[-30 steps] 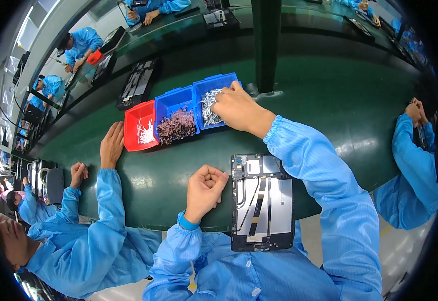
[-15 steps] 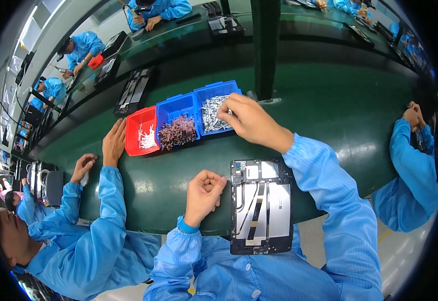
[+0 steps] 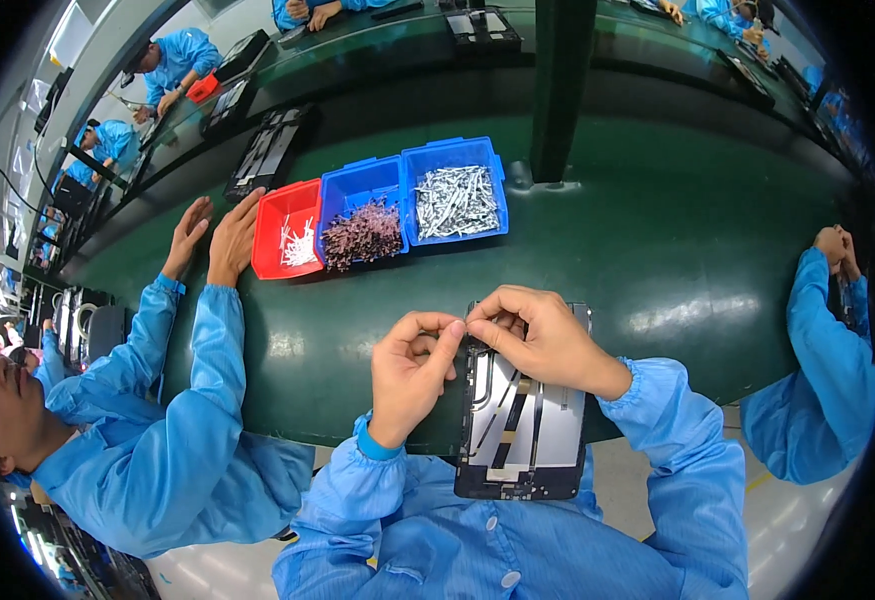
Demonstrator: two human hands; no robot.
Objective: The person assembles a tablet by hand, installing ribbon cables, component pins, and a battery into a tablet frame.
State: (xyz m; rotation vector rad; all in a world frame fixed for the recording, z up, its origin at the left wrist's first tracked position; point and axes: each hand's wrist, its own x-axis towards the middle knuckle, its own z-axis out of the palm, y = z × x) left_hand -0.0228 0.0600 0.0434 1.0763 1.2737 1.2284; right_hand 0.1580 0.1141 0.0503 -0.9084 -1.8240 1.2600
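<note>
Item: opened tablet (image 3: 547,425), at the tabletop's near edge, two hands over its upper end.
Nearest, I log the tablet's lower end reaching past the near edge of the tabletop (image 3: 657,270); left hand (image 3: 415,370) and right hand (image 3: 542,340), thumb and forefinger pinched closed on each, tips meeting above the tablet's upper left corner; whether they grip anything I cannot tell. Farther: red bin (image 3: 289,198), white sticks; blue bin (image 3: 359,182), dark pinkish pieces; second blue bin (image 3: 452,155), silvery pieces. Beyond, toward the far left edge: black device (image 3: 265,152).
</note>
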